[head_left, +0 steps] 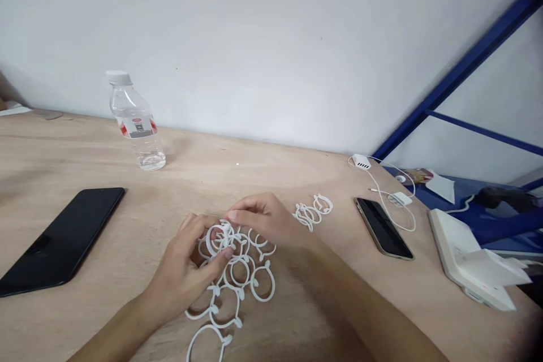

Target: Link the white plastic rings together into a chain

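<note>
White plastic rings [263, 284] with small knobbed ends lie in a loose, overlapping pile on the wooden table. Over the upper left of the pile, my left hand [182, 266] holds a few white rings [215, 239] between thumb and fingers. My right hand [267, 218] meets it from the right, thumb and index finger pinched together at the top of the held rings. What lies between those right fingertips is too small to make out. A smaller group of white rings [307, 215] rests beyond my right hand.
A clear bottle [138, 124] stands at the back left, a black tablet [63, 240] at the left. To the right are a phone [383, 228], a white charger [361, 162] with cables, and a white box-like device [466, 260]. A blue metal frame [458, 76] rises beyond.
</note>
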The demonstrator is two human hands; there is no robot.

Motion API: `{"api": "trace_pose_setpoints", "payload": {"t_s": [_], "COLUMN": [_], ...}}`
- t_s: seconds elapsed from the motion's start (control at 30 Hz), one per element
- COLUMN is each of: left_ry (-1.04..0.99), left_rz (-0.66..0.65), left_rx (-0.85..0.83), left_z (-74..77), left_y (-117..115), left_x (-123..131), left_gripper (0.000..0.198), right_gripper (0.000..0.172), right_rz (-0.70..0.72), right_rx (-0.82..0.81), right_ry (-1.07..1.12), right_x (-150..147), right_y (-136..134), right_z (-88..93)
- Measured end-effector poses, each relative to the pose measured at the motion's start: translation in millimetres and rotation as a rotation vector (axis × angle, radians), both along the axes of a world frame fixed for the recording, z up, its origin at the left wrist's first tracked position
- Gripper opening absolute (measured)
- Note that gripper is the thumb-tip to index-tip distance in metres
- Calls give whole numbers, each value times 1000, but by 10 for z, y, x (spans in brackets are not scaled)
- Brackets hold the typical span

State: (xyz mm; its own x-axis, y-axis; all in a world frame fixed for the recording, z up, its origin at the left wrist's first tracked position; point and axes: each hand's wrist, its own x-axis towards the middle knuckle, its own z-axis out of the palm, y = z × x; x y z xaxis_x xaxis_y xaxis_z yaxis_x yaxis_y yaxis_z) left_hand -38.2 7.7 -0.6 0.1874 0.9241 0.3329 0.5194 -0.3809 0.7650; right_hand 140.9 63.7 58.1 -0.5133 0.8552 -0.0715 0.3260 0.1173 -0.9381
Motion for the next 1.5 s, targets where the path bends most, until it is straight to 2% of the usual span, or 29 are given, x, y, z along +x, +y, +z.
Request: {"api": "trace_pose_setpoints", "payload": {"t_s": [0.07,0.1,0.17,0.27,0.4,0.57,0.7,0.9,1.03,1.17,1.3,1.4,1.5], "left_ry": [38,49,55,50,43,60,56,59,71,75,78,106,169], "left_rz": [-47,-77,-121,-129,-128,-99,-79,-71,-70,-53,-37,-21,5], "left_rx": [16,17,9,-2,0,28,40,25,30,34,42,90,192], "left_z": [-3,-6,-18,-38,-44,-27,-16,-10,-6,1,12,6,-23], "left_y": [-6,-10,-16,-20,-20,-26,-27,-25,-26,-19,-19,-29,-35], "left_x": [6,10,14,8,-6,4,18,16,9,15,27,35,34], "left_gripper": [26,33,45,47,42,34,30,30,30,27,25,27,44], "right_gripper": [22,23,23,24,17,16,21,37,37,28,18,14,6], "right_rz": [-53,-106,-145,-131,-96,-51,0,115,129,97,-16,-112,-147], "right_rx": [234,295,302,273,261,247,202,132,119,119,183,261,293], "right_ry": [-494,-775,-966,-1033,-1020,-890,-764,-665,-647,-648,-662,-633,-464], "right_x": [230,339,512,618,562,494,507,541,547,588,615,463,163], "right_y": [132,188,272,325,326,324,338,351,343,354,353,252,54], "right_z": [66,81,74,4,-72,-98,-99,-134,-159,-146,-67,-21,-38]}}
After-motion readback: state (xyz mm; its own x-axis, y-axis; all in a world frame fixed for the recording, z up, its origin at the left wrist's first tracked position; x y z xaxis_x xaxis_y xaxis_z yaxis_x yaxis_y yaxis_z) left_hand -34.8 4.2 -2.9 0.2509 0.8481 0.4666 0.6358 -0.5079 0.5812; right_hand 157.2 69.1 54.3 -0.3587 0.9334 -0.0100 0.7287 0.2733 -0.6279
